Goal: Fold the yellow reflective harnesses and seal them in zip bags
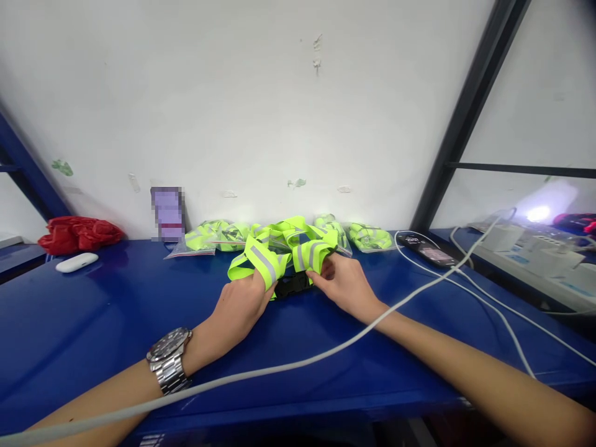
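Note:
A neon yellow-green reflective strap harness [305, 254] with silver stripes lies looped in a heap on the blue table. My left hand [244, 301] is closed on its left strap, fingertips partly hidden behind the band. My right hand [344, 282] pinches the strap on the other side, thumb toward me. Between the two hands sits a black plastic buckle [292, 285], close to both sets of fingertips. Whether its halves are clipped together I cannot tell.
Several clear bags of similar straps [370, 236] line the wall. A red bundle [79, 234], a white case [77, 262] and a propped phone [168, 214] are at left. Another phone [428, 249] and chargers [544, 261] are at right. A white cable [298, 365] crosses in front of my arms.

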The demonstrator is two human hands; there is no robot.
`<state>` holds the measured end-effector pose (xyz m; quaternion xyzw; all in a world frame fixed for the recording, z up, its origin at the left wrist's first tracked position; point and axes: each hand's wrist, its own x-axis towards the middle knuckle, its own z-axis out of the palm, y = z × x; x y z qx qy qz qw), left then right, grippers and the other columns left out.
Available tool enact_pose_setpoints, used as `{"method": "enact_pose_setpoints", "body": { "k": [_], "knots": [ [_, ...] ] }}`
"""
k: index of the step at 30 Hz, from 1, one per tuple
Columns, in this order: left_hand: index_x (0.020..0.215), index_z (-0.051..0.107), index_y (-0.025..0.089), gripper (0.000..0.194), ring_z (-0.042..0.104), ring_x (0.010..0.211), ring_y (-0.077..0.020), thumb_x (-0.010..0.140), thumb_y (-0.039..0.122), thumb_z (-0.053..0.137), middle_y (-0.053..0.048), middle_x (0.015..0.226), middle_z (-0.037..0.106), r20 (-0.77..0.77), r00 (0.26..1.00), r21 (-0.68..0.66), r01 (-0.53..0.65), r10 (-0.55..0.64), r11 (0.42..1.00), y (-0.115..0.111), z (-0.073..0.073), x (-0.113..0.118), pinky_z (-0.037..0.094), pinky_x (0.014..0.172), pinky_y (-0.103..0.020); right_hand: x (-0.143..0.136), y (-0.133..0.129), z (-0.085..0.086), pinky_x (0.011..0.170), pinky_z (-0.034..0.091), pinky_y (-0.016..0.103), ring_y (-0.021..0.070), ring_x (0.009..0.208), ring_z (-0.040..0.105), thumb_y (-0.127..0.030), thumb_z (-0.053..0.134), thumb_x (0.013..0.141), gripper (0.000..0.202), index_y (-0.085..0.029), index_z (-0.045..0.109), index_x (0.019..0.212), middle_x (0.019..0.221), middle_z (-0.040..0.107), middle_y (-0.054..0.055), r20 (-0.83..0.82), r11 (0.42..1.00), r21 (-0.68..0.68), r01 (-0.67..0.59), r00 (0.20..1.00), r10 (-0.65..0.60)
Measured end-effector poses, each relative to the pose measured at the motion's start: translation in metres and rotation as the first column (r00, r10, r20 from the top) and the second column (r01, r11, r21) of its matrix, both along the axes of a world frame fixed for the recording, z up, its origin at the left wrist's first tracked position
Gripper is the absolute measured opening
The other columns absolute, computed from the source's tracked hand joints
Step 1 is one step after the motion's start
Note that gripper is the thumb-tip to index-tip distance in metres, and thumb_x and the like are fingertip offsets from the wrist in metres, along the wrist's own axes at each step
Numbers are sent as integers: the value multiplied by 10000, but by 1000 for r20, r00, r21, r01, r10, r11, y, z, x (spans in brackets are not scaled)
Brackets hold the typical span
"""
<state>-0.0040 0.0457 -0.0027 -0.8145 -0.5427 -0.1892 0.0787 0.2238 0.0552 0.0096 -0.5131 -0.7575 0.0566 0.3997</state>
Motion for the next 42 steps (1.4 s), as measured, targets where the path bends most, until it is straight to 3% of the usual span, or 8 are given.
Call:
{"method": "enact_pose_setpoints", "body": {
  "k": [4, 7, 11, 19, 27, 31, 35, 42],
  "knots": [
    [904, 546, 169, 256, 616, 672, -240, 927, 418, 490, -108, 771, 631, -35, 991, 87, 131, -128, 988, -3, -2, 6, 371, 571, -274, -8, -6, -12, 650, 493, 322, 220, 778, 615, -178, 472, 918, 116, -166, 587, 930, 897, 630, 112, 323, 939, 260, -224, 937, 134],
    [905, 548, 165, 265, 600, 737, -231, 958, 395, 429, -96, 815, 612, -121, 959, 144, 273, -257, 951, -2, -3, 8, 428, 635, -293, -8, -7, -15, 692, 508, 329, 225, 866, 585, -110, 396, 933, 213, -170, 599, 950, 919, 608, 115, 493, 907, 217, -362, 842, 218],
    [920, 567, 159, 250, 558, 829, -227, 985, 294, 368, -101, 908, 575, -172, 901, 160, 423, -397, 892, 0, -3, 7, 460, 724, -339, -5, -5, -16, 821, 507, 363, 224, 949, 559, -106, 419, 927, 217, -171, 624, 957, 938, 617, 107, 520, 865, 187, -465, 794, 315],
    [996, 589, 162, 197, 522, 993, -260, 963, 278, 433, -116, 1043, 550, -204, 811, 70, 571, -548, 818, -3, 4, 6, 454, 876, -405, 1, -4, -6, 835, 511, 386, 226, 942, 565, -294, 496, 935, 209, -147, 636, 986, 952, 617, 109, 602, 827, 47, -560, 677, 424],
    [1029, 595, 117, 235, 537, 1015, -281, 955, 148, 375, -153, 1030, 596, -374, 776, 58, 566, -508, 823, -1, 11, 7, 420, 914, -428, -4, 2, 0, 786, 509, 350, 217, 888, 590, -187, 456, 949, 197, -112, 630, 1002, 916, 629, 119, 734, 813, 74, -577, 584, 347],
    [1037, 590, 90, 275, 572, 938, -265, 934, 67, 336, -143, 994, 612, -571, 725, 111, 533, -385, 839, -11, 28, 15, 447, 823, -392, -1, 9, 1, 783, 511, 343, 204, 895, 582, -265, 504, 941, 186, -126, 616, 994, 933, 605, 106, 669, 813, 28, -581, 615, 417],
    [984, 612, 60, 315, 598, 843, -235, 869, -40, 337, -123, 887, 633, -765, 601, 183, 547, -231, 817, -18, 33, 19, 461, 764, -364, -3, 11, 2, 775, 504, 341, 209, 872, 568, -247, 469, 955, 202, -101, 607, 964, 913, 600, 116, 715, 804, 41, -593, 580, 391],
    [1026, 605, 62, 348, 613, 892, -232, 866, -51, 316, -134, 941, 643, -777, 596, 231, 570, -203, 788, -23, 30, 13, 467, 850, -390, -7, -1, -1, 853, 474, 367, 242, 931, 554, -102, 378, 953, 243, -37, 591, 1049, 967, 604, 155, 815, 783, 142, -606, 520, 255]
  ]
}}
